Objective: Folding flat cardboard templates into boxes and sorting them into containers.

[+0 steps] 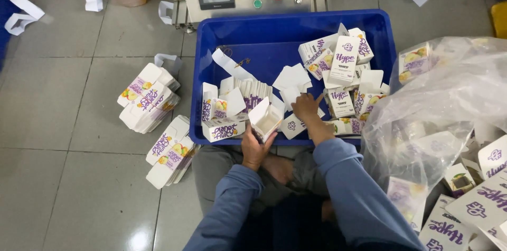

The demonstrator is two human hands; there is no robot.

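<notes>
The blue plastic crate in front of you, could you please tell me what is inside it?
The blue plastic crate holds white printed cartons, upright flat carton blanks and loose white cards. Its far-left floor is bare. The right hand covers whatever it touches.

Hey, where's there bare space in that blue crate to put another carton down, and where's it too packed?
The blue crate has bare floor in its far left part, between its rim and a loose white strip. The right side is crowded with filled cartons; the near edge is packed around the left hand, which holds an open carton, and the right hand.
</notes>
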